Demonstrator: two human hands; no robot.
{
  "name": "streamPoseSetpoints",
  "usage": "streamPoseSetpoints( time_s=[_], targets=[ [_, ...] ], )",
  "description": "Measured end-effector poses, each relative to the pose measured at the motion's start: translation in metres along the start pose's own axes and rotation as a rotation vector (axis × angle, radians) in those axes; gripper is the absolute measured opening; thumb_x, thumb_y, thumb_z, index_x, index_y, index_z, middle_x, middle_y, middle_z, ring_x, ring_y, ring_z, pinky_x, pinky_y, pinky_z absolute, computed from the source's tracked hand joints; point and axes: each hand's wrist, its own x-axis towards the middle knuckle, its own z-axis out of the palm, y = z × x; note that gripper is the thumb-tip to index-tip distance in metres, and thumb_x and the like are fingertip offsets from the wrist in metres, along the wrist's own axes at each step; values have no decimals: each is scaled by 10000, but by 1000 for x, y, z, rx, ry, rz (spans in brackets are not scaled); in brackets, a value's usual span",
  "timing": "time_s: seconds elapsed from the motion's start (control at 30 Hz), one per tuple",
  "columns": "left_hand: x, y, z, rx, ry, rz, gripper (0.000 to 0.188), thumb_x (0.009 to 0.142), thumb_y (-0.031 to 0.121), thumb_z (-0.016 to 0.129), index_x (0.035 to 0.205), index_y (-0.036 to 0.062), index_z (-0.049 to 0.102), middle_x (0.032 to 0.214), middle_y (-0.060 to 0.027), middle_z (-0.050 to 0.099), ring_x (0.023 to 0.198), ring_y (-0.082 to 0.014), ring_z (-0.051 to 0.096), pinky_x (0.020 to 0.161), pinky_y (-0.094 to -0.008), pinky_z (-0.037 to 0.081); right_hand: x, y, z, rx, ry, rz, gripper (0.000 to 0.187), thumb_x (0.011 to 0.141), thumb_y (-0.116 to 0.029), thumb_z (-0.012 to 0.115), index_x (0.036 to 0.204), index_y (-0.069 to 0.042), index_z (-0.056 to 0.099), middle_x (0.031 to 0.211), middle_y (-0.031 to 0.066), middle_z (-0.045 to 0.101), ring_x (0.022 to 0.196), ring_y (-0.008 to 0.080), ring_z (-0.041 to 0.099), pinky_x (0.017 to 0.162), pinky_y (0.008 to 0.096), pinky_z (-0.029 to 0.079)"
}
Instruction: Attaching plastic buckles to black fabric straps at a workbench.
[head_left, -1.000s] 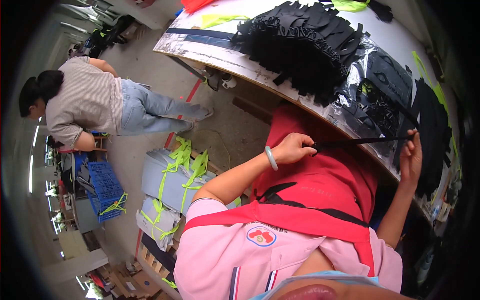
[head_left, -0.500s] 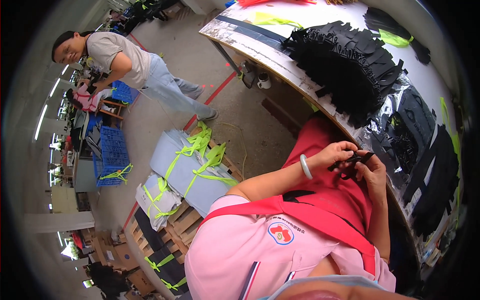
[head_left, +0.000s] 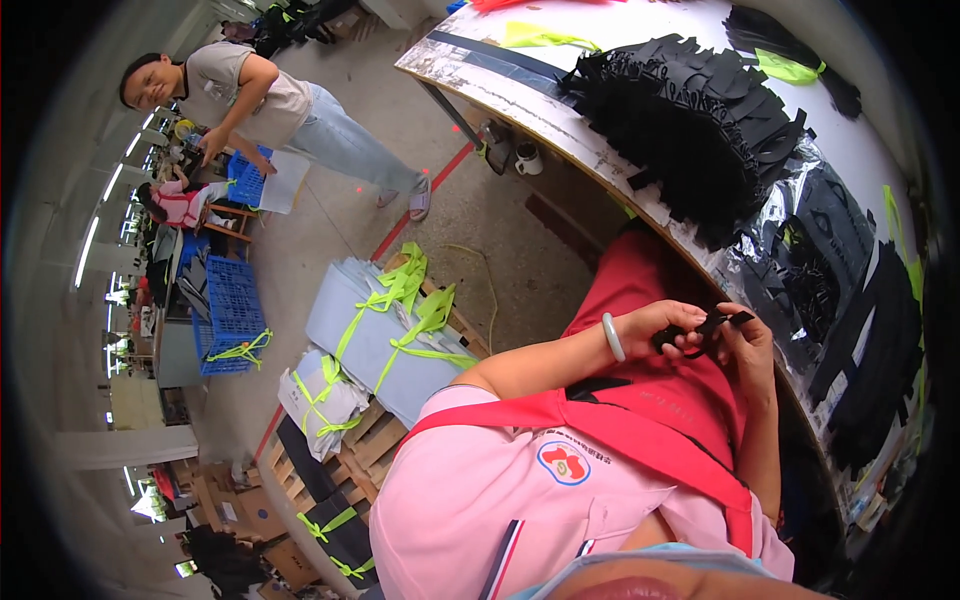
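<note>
Over my red apron, close to the table's edge, both hands hold a small black strip of cloth or webbing (head_left: 712, 322) that is looped and folded. My left hand (head_left: 662, 325), with a pale bangle at the wrist, has its fingers curled round one part of it. The thumb and fingers of my right hand (head_left: 746, 350) pinch the other end. Its exact shape is partly hidden by my fingers. On the table beside my hands is a large heap of similar black pieces (head_left: 690, 130), many with small loops along the ridge.
The white table (head_left: 500, 95) also carries black bundles (head_left: 880, 350) and a clear plastic bag (head_left: 790, 215). On my left, a wooden pallet (head_left: 375, 440) holds grey-blue stacks (head_left: 375, 335) tied with yellow-green strips. Farther off stand a person (head_left: 255, 100) and blue crates (head_left: 232, 305).
My hands stay close together, with the black strip turned slightly between them. The person at far left has turned and spread their arms, with a pale sheet now visible beside them.
</note>
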Motion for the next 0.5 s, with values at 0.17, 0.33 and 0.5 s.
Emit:
streamPoseSetpoints(
  time_s=[0.17, 0.33, 0.5],
  targets=[
    [-5, -10, 0, -288, -77, -172, 157, 952, 173, 481, 1005, 34, 529, 739, -21, 494, 601, -60, 431, 425, -171, 339, 3, 15, -16, -83, -145, 20, 184, 932, -79, 575, 1102, -36, 631, 820, 29, 651, 600, 47, 540, 530, 171, 418],
    [-5, -11, 1, 54, 90, -61, 236, 975, 269, 486, 920, 48, 549, 734, -34, 551, 599, -62, 465, 414, -185, 345, 4, 17, -5, -218, -53, -9, 113, 925, -60, 562, 991, -26, 647, 781, 7, 652, 616, 30, 527, 534, 175, 395],
    [-5, -8, -4, 867, 343, 421, 264, 931, 251, 604, 964, -9, 644, 773, -39, 648, 669, -68, 577, 601, -212, 482, 8, 7, 1, -469, 43, 81, 131, 925, -126, 584, 858, -22, 628, 699, -30, 589, 592, 29, 480, 527, 200, 366]
  ],
)
